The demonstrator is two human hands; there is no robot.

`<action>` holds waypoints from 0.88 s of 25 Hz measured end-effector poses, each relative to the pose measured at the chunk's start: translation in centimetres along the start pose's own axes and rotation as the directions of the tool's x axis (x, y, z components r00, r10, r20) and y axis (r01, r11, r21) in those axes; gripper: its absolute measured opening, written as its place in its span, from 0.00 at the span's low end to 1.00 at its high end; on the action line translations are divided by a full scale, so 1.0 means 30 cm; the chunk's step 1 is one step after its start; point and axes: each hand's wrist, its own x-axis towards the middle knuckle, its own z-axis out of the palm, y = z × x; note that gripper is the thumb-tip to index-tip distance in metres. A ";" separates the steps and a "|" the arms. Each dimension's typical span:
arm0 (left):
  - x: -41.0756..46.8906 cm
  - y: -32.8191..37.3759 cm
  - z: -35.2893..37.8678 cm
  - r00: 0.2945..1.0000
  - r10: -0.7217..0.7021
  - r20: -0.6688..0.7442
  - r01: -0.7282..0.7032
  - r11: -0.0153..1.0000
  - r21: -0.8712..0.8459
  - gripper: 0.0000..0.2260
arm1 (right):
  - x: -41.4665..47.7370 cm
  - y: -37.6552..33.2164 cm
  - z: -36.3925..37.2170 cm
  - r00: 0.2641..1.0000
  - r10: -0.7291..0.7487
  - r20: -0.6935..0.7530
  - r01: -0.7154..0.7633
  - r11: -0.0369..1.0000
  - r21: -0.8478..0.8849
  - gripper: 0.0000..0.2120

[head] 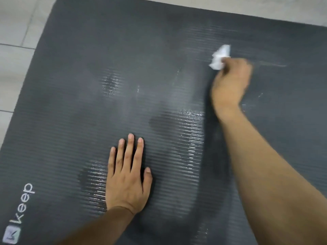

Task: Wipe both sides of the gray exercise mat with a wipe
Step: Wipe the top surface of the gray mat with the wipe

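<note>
Presently, the gray ribbed foam mat is laid flat on pale floor tiles, with wet glossy streaks noted. The left hand is pressed flat, fingers straight. A crumpled white wipe is clenched by the blurred right hand against the mat.

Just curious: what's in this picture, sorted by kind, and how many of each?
Dark gray ribbed foam exercise mat: 1
Crumpled white wipe: 1
Bare hands: 2 (left hand flat on the mat, right hand gripping the wipe)
Total: 4
</note>
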 end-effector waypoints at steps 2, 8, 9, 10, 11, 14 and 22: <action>0.007 -0.001 0.000 1.000 -0.002 0.000 0.002 1.000 0.002 0.32 | -0.147 -0.215 0.098 0.927 -0.308 0.215 0.289 0.950 0.115 0.12; 0.002 -0.009 0.010 0.999 0.008 -0.036 -0.009 1.000 -0.014 0.32 | -0.044 0.030 -0.037 0.906 -0.335 0.260 0.391 0.898 -0.203 0.13; -0.001 -0.009 0.012 0.999 0.004 -0.043 -0.004 1.000 -0.016 0.32 | 0.017 0.146 -0.131 0.961 -0.162 0.226 0.233 0.911 -0.339 0.15; -0.002 -0.004 0.014 0.999 0.002 -0.046 -0.002 1.000 -0.019 0.32 | 0.071 0.256 -0.233 0.986 0.033 0.161 0.038 0.909 -0.414 0.18; 0.000 0.000 0.014 0.999 0.002 -0.050 -0.003 1.000 -0.022 0.32 | 0.110 0.332 -0.312 0.978 0.195 0.067 -0.147 0.888 -0.435 0.20; 0.006 -0.004 0.017 0.998 0.000 -0.059 -0.001 1.000 -0.005 0.32 | 0.040 0.242 -0.255 0.952 0.306 -0.007 -0.283 0.872 -0.401 0.20; 0.002 -0.010 0.021 0.996 0.008 -0.083 -0.008 1.000 0.001 0.31 | -0.353 -0.113 -0.139 0.753 -0.488 0.441 0.543 0.840 0.001 0.10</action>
